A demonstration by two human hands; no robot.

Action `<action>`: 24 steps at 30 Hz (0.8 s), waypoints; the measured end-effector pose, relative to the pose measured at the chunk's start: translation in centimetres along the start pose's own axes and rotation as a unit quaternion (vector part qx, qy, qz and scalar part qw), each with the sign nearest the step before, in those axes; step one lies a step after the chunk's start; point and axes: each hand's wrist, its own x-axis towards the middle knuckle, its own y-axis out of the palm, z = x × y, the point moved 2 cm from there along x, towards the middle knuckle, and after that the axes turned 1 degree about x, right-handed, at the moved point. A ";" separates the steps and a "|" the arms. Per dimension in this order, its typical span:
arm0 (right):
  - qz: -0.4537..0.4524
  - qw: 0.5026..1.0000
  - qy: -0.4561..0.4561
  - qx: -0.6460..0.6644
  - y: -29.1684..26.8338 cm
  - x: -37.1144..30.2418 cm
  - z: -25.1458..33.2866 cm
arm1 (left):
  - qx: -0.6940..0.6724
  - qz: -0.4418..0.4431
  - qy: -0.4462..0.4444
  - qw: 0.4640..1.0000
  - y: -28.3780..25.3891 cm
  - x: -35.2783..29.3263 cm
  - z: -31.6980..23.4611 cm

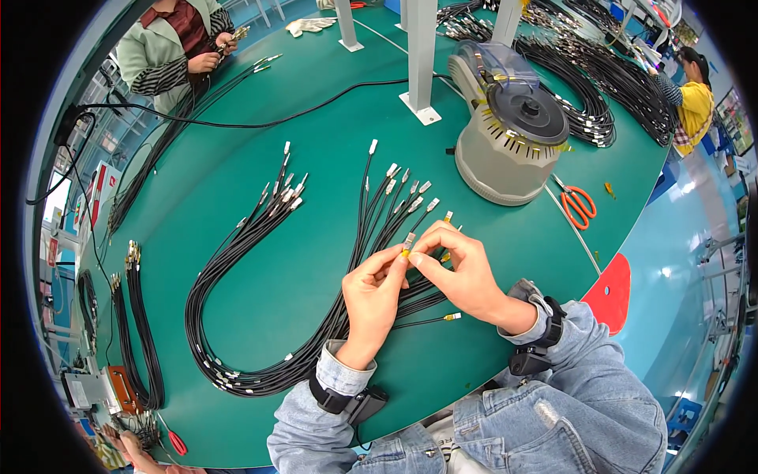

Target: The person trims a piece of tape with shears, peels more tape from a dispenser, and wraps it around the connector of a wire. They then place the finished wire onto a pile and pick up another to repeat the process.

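Observation:
Between the fingertips of my left hand (pixel 373 296) is the end of a black cable, its metal connector (pixel 409 239) pointing up. Yellow tape shows just below that connector. My right hand (pixel 464 272) pinches at the same spot from the other side, thumb and forefinger on the taped part. Around and beneath my hands lies a bundle of black cables (pixel 288 365), bent in a U, with many silvery connector ends fanned out. A few ends on the right, such as one cable end (pixel 452 317), also carry yellow tape.
A round grey tape dispenser (pixel 509 158) stands beyond my right hand. Orange-handled scissors (pixel 579 207) lie to its right, near a red piece (pixel 612 294) at the table edge. More cable bundles (pixel 142 340) rest at left. Co-workers (pixel 170 59) sit around the green table (pixel 260 150).

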 end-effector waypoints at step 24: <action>-0.033 0.999 0.026 0.000 0.1 0.0 -0.2 | 0.003 -0.021 0.014 1.000 0.4 -0.4 -0.3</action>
